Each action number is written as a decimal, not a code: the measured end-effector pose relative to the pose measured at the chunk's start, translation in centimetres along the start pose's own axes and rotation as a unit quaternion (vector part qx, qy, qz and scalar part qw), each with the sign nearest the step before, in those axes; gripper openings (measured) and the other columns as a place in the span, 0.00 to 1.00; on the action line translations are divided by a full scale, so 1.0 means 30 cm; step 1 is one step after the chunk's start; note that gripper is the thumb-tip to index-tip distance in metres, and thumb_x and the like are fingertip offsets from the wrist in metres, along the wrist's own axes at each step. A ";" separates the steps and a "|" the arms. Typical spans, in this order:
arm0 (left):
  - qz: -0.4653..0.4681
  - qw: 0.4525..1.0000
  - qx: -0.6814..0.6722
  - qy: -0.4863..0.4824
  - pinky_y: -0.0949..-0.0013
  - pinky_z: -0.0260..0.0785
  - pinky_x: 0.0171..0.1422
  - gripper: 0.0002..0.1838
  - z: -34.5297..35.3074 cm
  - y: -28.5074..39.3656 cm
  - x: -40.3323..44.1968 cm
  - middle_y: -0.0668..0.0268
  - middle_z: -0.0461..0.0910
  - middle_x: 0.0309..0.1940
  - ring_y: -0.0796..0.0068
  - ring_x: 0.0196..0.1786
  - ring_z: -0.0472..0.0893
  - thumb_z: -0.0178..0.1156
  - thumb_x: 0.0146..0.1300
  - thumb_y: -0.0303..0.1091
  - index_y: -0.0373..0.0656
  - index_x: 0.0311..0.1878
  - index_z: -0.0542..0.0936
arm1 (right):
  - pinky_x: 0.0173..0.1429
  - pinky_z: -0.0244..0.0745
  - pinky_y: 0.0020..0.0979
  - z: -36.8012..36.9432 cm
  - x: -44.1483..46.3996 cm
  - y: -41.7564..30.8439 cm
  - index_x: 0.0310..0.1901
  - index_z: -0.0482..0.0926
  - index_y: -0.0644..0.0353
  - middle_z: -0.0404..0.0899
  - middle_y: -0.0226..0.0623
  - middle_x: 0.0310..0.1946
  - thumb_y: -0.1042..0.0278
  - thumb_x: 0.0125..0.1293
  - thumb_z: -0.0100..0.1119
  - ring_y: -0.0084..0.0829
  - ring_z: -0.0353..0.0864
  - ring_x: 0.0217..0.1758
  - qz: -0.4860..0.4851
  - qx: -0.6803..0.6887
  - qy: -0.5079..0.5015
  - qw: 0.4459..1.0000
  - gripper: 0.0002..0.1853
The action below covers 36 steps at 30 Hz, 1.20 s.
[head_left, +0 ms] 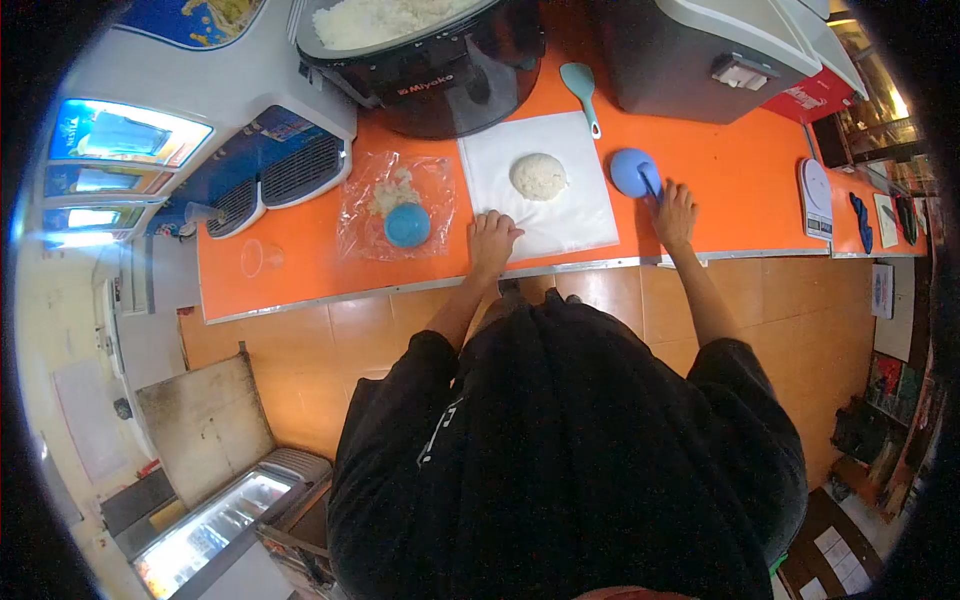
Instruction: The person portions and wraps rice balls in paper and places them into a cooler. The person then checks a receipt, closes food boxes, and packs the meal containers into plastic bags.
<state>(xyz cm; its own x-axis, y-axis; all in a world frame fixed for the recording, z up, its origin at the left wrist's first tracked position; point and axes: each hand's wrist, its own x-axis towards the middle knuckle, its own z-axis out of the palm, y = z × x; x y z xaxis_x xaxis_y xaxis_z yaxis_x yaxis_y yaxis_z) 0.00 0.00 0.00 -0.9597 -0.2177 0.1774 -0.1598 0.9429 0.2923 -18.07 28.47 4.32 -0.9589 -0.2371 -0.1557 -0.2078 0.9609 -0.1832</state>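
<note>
A rounded mound of white rice (pixel 539 177) sits on a sheet of white paper (pixel 580 228) on the orange counter. My left hand (pixel 493 240) lies flat on the paper's near left corner, thumb stretched to the right, holding nothing. To the right of the paper stands a round blue bowl (pixel 627 168) with a dark blue handle (pixel 652 185) leaning over its near side. My right hand (pixel 676 212) is beside the bowl, its thumb and fingers closed around the end of that handle. What the handle belongs to is hard to make out.
A clear plastic bag (pixel 355 215) with rice (pixel 395 192) and a small turquoise bowl (pixel 407 226) lies left of the paper. Behind are a black rice cooker (pixel 455 100), a turquoise rice paddle (pixel 580 90) and a grey cooler box (pixel 680 70). A scale (pixel 816 195) stands far right.
</note>
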 end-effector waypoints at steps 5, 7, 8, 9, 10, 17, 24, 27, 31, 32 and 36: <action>0.018 0.999 0.009 0.047 0.64 0.62 0.41 0.13 0.044 -0.007 0.013 0.69 0.70 0.28 0.68 0.36 0.71 0.57 0.48 0.47 0.48 0.27 0.71 | 0.45 0.64 0.38 0.069 -0.142 -0.214 0.38 0.71 0.59 0.69 0.41 0.37 0.54 0.43 0.63 0.40 0.68 0.43 -0.369 0.147 0.049 0.917 0.23; 0.026 0.999 0.010 0.045 0.65 0.63 0.38 0.13 0.039 -0.014 0.039 0.69 0.71 0.26 0.68 0.34 0.72 0.56 0.49 0.47 0.48 0.27 0.71 | 0.41 0.67 0.35 0.131 -0.171 -0.299 0.32 0.72 0.57 0.70 0.38 0.32 0.55 0.41 0.65 0.39 0.70 0.40 -0.339 0.203 -0.047 0.917 0.19; 0.032 0.999 0.011 0.043 0.65 0.64 0.36 0.13 0.033 -0.017 0.046 0.69 0.72 0.25 0.68 0.32 0.73 0.56 0.49 0.47 0.48 0.26 0.71 | 0.41 0.67 0.35 0.138 -0.167 -0.314 0.32 0.72 0.57 0.70 0.38 0.32 0.55 0.41 0.65 0.39 0.70 0.40 -0.339 0.204 -0.049 0.917 0.19; 0.028 0.999 0.011 0.040 0.65 0.64 0.36 0.13 0.030 -0.017 0.050 0.69 0.72 0.25 0.68 0.32 0.73 0.56 0.49 0.47 0.48 0.26 0.71 | 0.39 0.67 0.34 0.141 -0.160 -0.326 0.30 0.72 0.57 0.69 0.36 0.30 0.58 0.40 0.65 0.37 0.71 0.37 -0.317 0.181 -0.054 0.929 0.18; 0.027 0.999 0.004 0.043 0.65 0.65 0.34 0.13 0.029 -0.015 0.053 0.68 0.72 0.24 0.67 0.30 0.74 0.56 0.50 0.46 0.47 0.26 0.70 | 0.37 0.67 0.32 0.145 -0.152 -0.336 0.28 0.71 0.57 0.69 0.33 0.27 0.60 0.40 0.66 0.35 0.72 0.35 -0.295 0.158 -0.059 0.940 0.16; -0.037 0.998 -0.022 -0.037 0.62 0.66 0.36 0.15 0.037 -0.024 0.075 0.65 0.74 0.25 0.65 0.31 0.76 0.54 0.53 0.48 0.46 0.27 0.70 | 0.31 0.67 0.30 0.183 -0.087 -0.329 0.23 0.74 0.54 0.73 0.29 0.24 0.59 0.38 0.67 0.29 0.74 0.28 -0.231 0.210 -0.144 0.939 0.13; 0.114 0.986 -0.059 0.108 0.56 0.62 0.42 0.16 -0.115 0.097 0.082 0.63 0.73 0.29 0.64 0.33 0.75 0.58 0.49 0.47 0.45 0.34 0.73 | 0.40 0.69 0.32 0.158 0.077 -0.335 0.28 0.78 0.63 0.77 0.38 0.24 0.52 0.43 0.64 0.32 0.76 0.29 -0.246 0.201 -0.371 0.873 0.19; 0.109 0.993 -0.035 0.007 0.55 0.60 0.45 0.14 -0.096 0.059 0.145 0.64 0.75 0.28 0.65 0.33 0.75 0.59 0.48 0.44 0.47 0.35 0.75 | 0.43 0.68 0.31 0.056 0.097 -0.350 0.30 0.77 0.63 0.77 0.38 0.21 0.54 0.45 0.63 0.29 0.76 0.30 -0.168 0.425 -0.306 0.835 0.19; -0.102 0.970 -0.193 -0.107 0.56 0.63 0.42 0.09 -0.130 -0.035 0.294 0.63 0.78 0.27 0.65 0.35 0.77 0.59 0.47 0.42 0.49 0.29 0.79 | 0.40 0.69 0.29 0.075 0.151 -0.238 0.34 0.76 0.63 0.77 0.35 0.21 0.56 0.46 0.63 0.27 0.75 0.29 -0.339 0.279 -0.122 0.890 0.19; -0.093 0.966 -0.200 -0.135 0.58 0.64 0.42 0.10 -0.144 -0.054 0.319 0.63 0.78 0.28 0.64 0.36 0.77 0.60 0.47 0.42 0.48 0.30 0.79 | 0.37 0.69 0.28 0.088 0.165 -0.229 0.34 0.77 0.62 0.76 0.34 0.21 0.58 0.45 0.63 0.26 0.75 0.28 -0.258 0.318 -0.149 0.900 0.17; -0.061 0.924 -0.257 -0.275 0.67 0.67 0.42 0.15 -0.132 -0.207 0.319 0.62 0.79 0.30 0.64 0.36 0.78 0.62 0.44 0.44 0.45 0.33 0.80 | 0.27 0.67 0.25 0.174 0.152 -0.245 0.30 0.76 0.63 0.75 0.32 0.20 0.64 0.48 0.64 0.20 0.71 0.23 -0.042 0.528 -0.114 0.840 0.12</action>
<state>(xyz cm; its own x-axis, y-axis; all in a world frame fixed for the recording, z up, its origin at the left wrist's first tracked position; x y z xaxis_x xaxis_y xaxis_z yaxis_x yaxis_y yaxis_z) -7.29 -8.93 3.61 -0.9366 -0.0207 -0.3497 -0.2800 0.6443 0.7117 -19.92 19.57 -0.11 -0.8623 -0.4345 -0.2601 0.1308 0.3050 -0.9433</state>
